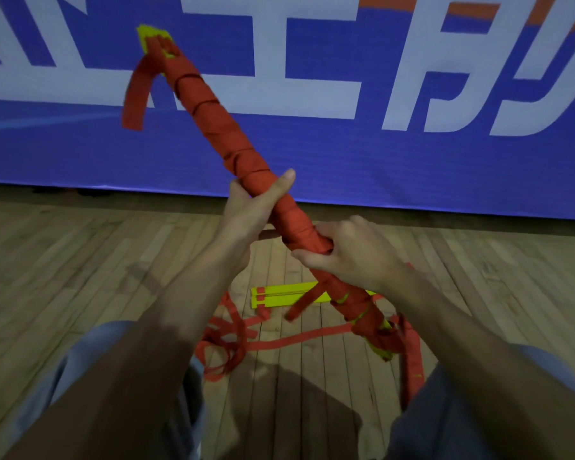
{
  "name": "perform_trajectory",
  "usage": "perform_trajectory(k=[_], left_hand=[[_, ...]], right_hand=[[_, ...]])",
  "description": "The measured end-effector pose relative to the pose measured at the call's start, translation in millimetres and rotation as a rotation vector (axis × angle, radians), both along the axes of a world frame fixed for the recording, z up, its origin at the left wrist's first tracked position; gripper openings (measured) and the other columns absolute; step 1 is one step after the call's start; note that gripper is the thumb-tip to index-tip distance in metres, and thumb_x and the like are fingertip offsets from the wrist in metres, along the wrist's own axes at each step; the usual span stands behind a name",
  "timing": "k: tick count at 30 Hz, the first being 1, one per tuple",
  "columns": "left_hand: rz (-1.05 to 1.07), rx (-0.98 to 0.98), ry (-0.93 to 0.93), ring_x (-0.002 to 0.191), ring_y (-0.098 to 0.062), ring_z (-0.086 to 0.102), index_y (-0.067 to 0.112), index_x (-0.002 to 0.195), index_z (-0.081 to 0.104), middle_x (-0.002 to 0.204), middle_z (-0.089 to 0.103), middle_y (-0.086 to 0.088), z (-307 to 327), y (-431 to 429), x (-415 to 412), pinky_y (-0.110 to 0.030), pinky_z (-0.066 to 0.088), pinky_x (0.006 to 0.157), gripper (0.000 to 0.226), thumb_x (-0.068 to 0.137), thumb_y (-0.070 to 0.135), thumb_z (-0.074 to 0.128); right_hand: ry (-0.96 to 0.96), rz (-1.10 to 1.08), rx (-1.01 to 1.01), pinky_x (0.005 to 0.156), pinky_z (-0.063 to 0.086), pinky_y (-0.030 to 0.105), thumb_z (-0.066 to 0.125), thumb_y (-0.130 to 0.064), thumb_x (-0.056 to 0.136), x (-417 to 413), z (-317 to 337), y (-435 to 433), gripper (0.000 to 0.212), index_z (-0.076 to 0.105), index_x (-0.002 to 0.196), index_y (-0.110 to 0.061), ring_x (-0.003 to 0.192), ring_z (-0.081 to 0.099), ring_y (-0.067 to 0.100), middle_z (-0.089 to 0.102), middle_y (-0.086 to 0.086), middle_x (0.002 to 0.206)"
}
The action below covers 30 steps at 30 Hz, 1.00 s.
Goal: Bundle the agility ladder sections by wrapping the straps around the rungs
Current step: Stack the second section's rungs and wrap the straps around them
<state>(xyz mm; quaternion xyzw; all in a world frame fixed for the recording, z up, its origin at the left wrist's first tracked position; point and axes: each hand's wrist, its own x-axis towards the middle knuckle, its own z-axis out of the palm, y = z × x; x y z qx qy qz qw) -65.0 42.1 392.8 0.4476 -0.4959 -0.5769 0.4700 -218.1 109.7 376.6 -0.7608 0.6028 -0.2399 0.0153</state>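
The blue banner [312,154] at 12 o'clock carries large white characters, cropped and not readable as words. One strap-wrapped bundle [233,141] of yellow rungs slants from 11 o'clock down to 5 o'clock, with one loose red strap end [135,94] hanging near its top, while two bare yellow rungs [279,297] and a tangle of loose red strap [233,343] lie on the wooden floor [80,260] at 6 o'clock. The left hand [249,207] grips the bundle's middle, thumb lying along it, and the right hand [349,254] curls its fingers tightly round the bundle just below.
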Motion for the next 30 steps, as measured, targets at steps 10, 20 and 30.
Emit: perform_trajectory(k=[10,20,30], left_hand=[[-0.171,-0.017,0.005,0.075,-0.015,0.071,0.018,0.128,0.059,0.084,0.074,0.004,2,-3,11,-0.034,0.055,0.065,0.074,0.061,0.034,0.085],[-0.318,-0.044,0.295,0.108,-0.037,0.063,-0.007,0.131,0.048,0.124,0.061,-0.027,11,6,11,-0.045,0.058,0.08,0.07,0.076,0.031,0.068],[-0.284,-0.166,-0.059,0.083,-0.014,0.072,0.026,0.126,0.05,0.101,0.071,-0.004,3,4,7,-0.03,0.058,0.065,0.049,0.083,0.023,0.073]], right_hand=[[-0.25,0.178,0.298,0.057,0.048,0.021,0.067,-0.058,0.077,-20,15,0,0.041,0.076,0.073,-0.018,0.058,0.064,0.008,0.071,-0.003,0.065],[-0.742,0.249,0.469,0.074,0.055,0.022,0.069,-0.04,0.071,-15,7,-2,0.031,0.072,0.093,-0.019,0.082,0.071,0.008,0.076,-0.003,0.088],[-0.669,0.035,0.271,0.077,0.061,0.043,0.083,-0.042,0.07,-1,-7,-6,0.038,0.075,0.095,-0.015,0.078,0.074,0.017,0.077,0.003,0.083]])
